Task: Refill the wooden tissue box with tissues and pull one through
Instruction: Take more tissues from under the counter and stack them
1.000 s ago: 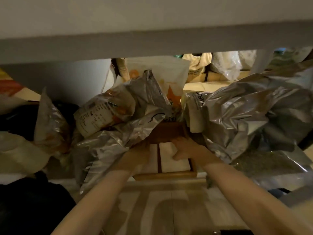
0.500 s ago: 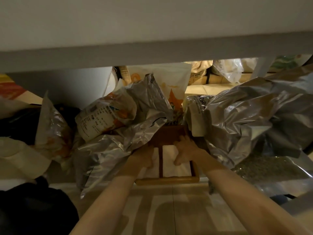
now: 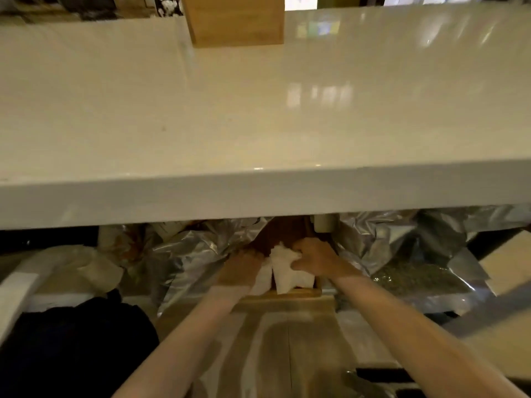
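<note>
A wide, glossy white table (image 3: pixel 258 110) fills the upper part of the view, and a plain light wooden block-shaped box (image 3: pixel 235 21) stands on its far side. Under the table edge, on a lower level, both bare hands reach forward into a low wooden tissue box (image 3: pixel 287 293) with a dark inside. The left hand (image 3: pixel 241 268) lies at the left side of the box with the fingers curled down; its grip seems to rest on the white tissues, but I cannot tell if it really holds them. The right hand (image 3: pixel 316 258) is closed in a pinch on a crumpled white tissue (image 3: pixel 283 262), which stands up between the two hands, above the rest of the white tissue stack (image 3: pixel 298 278) in the box. Crinkled silver foil bags (image 3: pixel 195 254) lie close on the left and on the right of the box. A dark cloth bundle (image 3: pixel 77 340) sits at the lower left, near the left forearm.
</note>
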### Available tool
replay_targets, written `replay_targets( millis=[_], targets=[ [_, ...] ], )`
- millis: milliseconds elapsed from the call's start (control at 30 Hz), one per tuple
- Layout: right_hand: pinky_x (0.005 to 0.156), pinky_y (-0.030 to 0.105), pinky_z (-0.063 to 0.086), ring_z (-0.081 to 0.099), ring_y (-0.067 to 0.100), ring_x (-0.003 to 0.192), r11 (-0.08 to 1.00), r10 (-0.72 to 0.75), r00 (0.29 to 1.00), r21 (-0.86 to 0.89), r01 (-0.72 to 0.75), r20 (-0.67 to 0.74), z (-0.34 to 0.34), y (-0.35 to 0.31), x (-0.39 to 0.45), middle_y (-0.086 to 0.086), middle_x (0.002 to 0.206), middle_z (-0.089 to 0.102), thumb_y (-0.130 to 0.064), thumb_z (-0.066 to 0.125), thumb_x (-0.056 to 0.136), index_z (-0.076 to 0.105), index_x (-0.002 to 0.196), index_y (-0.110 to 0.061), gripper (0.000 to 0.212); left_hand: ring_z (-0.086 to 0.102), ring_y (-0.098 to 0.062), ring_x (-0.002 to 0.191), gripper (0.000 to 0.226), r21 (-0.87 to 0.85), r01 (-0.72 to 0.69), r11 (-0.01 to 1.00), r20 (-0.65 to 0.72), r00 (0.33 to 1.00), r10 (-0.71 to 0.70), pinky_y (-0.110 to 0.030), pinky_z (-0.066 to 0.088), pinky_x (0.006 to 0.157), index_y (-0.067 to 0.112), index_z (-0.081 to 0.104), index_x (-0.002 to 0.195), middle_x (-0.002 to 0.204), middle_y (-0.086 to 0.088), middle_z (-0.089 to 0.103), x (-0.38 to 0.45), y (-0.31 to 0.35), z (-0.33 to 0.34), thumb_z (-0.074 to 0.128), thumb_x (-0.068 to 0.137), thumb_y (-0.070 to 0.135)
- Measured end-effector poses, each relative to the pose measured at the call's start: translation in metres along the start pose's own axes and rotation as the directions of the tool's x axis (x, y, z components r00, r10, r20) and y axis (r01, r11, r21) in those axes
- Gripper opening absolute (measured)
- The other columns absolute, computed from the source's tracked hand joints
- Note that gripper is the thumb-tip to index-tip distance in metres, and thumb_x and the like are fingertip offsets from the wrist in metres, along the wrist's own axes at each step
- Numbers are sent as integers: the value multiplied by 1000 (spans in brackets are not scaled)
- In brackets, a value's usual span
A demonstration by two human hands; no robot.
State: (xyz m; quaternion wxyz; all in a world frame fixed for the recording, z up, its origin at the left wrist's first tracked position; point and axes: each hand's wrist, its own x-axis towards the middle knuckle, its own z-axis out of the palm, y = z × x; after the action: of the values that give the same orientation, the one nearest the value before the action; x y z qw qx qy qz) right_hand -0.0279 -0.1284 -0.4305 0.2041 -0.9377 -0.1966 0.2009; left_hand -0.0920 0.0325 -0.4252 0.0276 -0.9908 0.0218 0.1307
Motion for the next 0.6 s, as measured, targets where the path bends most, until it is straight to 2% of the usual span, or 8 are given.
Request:
replay_targets(
  millis=[167, 233, 300, 367, 400, 433, 500, 600],
  targets=[
    [88, 30, 44, 55, 25, 113, 1000, -17, 999, -11, 17, -51, -24, -23, -55, 8, 127, 56, -23, 60, 85, 56, 123, -12, 40, 41, -25, 130, 39, -74, -31, 997, 40, 999, 34, -31, 33, 105, 14, 42, 134, 142, -9, 44, -51, 6, -37, 38, 96, 19],
    [82, 30, 46, 56, 25, 108, 1000, -27, 999, -4, 27, -40, -38, -32, -81, 7, 121, 59, -24, 59, 84, 59, 117, -13, 35, 44, -26, 127, 38, -136, -57, 989, 72, 995, 67, -32, 35, 104, 15, 46, 132, 139, -9, 47, -74, 7, -58, 41, 95, 23],
    [73, 29, 44, 58, 24, 100, 999, -44, 999, 7, 44, -7, -55, -43, -110, 7, 111, 62, -26, 58, 83, 62, 108, -14, 28, 51, -24, 116, 31, -219, -70, 973, 98, 991, 94, -32, 42, 94, 15, 54, 121, 126, -8, 55, -97, 10, -82, 47, 92, 24],
    [73, 32, 45, 57, 24, 95, 997, -83, 996, 3, 83, 21, -75, -55, -138, 8, 104, 63, -27, 58, 81, 64, 101, -14, 24, 58, -22, 97, 10, -282, -68, 957, 107, 989, 101, -27, 45, 73, 17, 61, 93, 98, -3, 61, -119, 14, -108, 53, 86, 20],
    [71, 32, 45, 58, 23, 92, 995, -99, 995, 3, 98, 35, -87, -61, -152, 8, 98, 64, -25, 58, 80, 65, 98, -14, 22, 58, -20, 85, 9, -296, -75, 952, 112, 987, 113, -24, 41, 62, 18, 56, 75, 82, 1, 57, -129, 16, -122, 55, 84, 18],
    [66, 32, 44, 59, 22, 86, 994, -113, 992, 4, 113, 51, -100, -68, -167, 7, 91, 64, -23, 58, 80, 66, 94, -13, 19, 55, -18, 74, 21, -323, -71, 944, 123, 986, 116, -23, 35, 55, 20, 49, 63, 70, 4, 51, -140, 19, -136, 55, 83, 17],
    [61, 30, 42, 58, 19, 77, 990, -137, 987, -9, 138, 83, -128, -83, -195, 4, 82, 62, -21, 59, 80, 66, 91, -11, 16, 46, -12, 61, 30, -353, -82, 932, 140, 980, 139, -21, 32, 52, 23, 43, 56, 63, 6, 46, -158, 23, -165, 57, 83, 17],
    [69, 33, 51, 62, 21, 81, 987, -161, 982, -3, 163, 100, -168, -101, -232, 8, 91, 67, -21, 60, 79, 67, 97, -10, 22, 43, -9, 58, 26, -387, -120, 914, 128, 975, 182, -18, 32, 53, 20, 48, 60, 64, 6, 47, -181, 29, -205, 59, 83, 15]
  ],
)
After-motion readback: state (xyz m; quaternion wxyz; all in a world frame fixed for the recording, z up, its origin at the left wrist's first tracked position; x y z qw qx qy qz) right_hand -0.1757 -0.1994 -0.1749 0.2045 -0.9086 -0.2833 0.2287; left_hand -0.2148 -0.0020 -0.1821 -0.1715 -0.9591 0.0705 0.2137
